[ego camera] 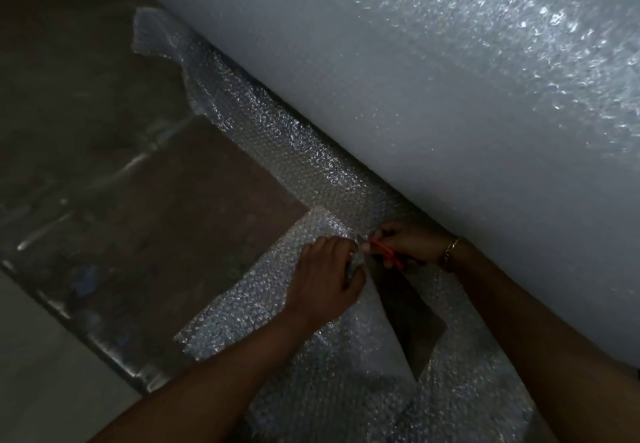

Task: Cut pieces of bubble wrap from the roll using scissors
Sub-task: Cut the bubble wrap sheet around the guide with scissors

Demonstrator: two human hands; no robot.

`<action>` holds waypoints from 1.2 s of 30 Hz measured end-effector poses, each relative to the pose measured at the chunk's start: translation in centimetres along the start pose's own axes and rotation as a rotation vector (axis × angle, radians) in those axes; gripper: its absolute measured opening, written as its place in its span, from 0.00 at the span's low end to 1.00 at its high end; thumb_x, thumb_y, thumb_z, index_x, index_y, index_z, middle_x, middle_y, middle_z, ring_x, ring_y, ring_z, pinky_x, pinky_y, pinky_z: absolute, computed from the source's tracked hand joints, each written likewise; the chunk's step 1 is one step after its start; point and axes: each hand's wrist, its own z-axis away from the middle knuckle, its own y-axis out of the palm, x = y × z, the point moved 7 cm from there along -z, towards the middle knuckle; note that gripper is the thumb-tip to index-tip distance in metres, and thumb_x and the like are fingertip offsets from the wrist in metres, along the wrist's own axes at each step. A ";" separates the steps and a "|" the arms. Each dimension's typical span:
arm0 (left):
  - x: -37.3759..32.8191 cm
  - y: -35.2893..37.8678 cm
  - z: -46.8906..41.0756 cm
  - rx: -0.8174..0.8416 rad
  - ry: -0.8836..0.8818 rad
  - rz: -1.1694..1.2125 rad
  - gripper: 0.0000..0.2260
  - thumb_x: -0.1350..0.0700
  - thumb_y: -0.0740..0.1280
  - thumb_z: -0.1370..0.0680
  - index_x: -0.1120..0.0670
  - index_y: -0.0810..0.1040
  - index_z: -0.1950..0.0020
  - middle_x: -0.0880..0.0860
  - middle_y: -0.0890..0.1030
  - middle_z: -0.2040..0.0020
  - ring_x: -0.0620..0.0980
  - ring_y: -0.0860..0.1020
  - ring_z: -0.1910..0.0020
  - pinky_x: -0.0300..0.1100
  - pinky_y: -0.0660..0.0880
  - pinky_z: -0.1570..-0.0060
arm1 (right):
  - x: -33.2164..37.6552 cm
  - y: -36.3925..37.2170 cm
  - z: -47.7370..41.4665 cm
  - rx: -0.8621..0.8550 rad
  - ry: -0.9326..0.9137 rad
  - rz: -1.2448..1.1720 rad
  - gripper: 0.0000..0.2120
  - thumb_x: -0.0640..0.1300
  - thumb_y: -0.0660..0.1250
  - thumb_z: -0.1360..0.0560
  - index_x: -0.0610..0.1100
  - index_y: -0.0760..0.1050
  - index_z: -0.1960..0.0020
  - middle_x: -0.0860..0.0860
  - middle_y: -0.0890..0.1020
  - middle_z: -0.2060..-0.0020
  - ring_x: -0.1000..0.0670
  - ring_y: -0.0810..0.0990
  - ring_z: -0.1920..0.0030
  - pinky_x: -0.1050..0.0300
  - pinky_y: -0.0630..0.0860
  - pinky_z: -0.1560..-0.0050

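Observation:
A huge roll of bubble wrap (433, 72) fills the upper right. Its loose sheet (277, 131) lies along the foot of the roll on the floor. My right hand (408, 243) grips scissors with orange handles (386, 252) close to the roll, their blades pointing left into the sheet. My left hand (325, 280) pinches the edge of a partly cut piece of bubble wrap (249, 307) right beside the scissors. A dark wedge-shaped gap (405, 318) runs between the piece and the rest of the sheet, which lies toward me. The blade tips are hidden by my left fingers.
A brown cardboard sheet (145, 207) covers the floor on the left, with a shiny taped edge (69, 314) along its near side. Pale floor (38, 373) shows at the lower left. More crumpled bubble wrap (346, 408) lies between my forearms.

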 end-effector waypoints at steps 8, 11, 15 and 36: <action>-0.3 -0.2 0.1 -0.019 0.014 -0.022 0.10 0.47 0.66 0.22 0.50 0.74 0.44 0.48 0.76 0.51 0.50 0.72 0.51 0.48 0.68 0.51 | 0.5 0.1 0.1 -0.003 -0.007 -0.004 0.12 0.50 0.74 0.25 0.42 0.76 0.53 0.45 0.79 0.69 0.52 0.75 0.72 0.64 0.65 0.75; -0.3 -0.1 0.1 -0.012 0.018 -0.035 0.10 0.46 0.65 0.21 0.50 0.74 0.45 0.48 0.75 0.52 0.50 0.72 0.51 0.49 0.68 0.50 | 0.8 -0.1 0.6 -0.006 -0.040 -0.028 0.11 0.44 0.73 0.25 0.38 0.76 0.52 0.45 0.77 0.69 0.55 0.76 0.73 0.67 0.66 0.76; -0.2 0.0 0.0 0.000 0.014 -0.050 0.11 0.45 0.64 0.21 0.50 0.74 0.44 0.48 0.75 0.51 0.50 0.72 0.50 0.48 0.68 0.50 | 0.4 -0.3 0.6 -0.018 -0.049 -0.020 0.16 0.42 0.74 0.25 0.29 0.76 0.47 0.43 0.79 0.67 0.52 0.77 0.69 0.67 0.70 0.74; -0.4 0.1 0.0 0.012 0.025 -0.066 0.11 0.45 0.63 0.21 0.50 0.73 0.44 0.48 0.76 0.49 0.50 0.72 0.49 0.49 0.68 0.50 | 0.8 -0.4 -0.5 -0.003 -0.081 -0.010 0.09 0.37 0.72 0.24 0.32 0.77 0.49 0.44 0.78 0.68 0.53 0.78 0.70 0.67 0.70 0.74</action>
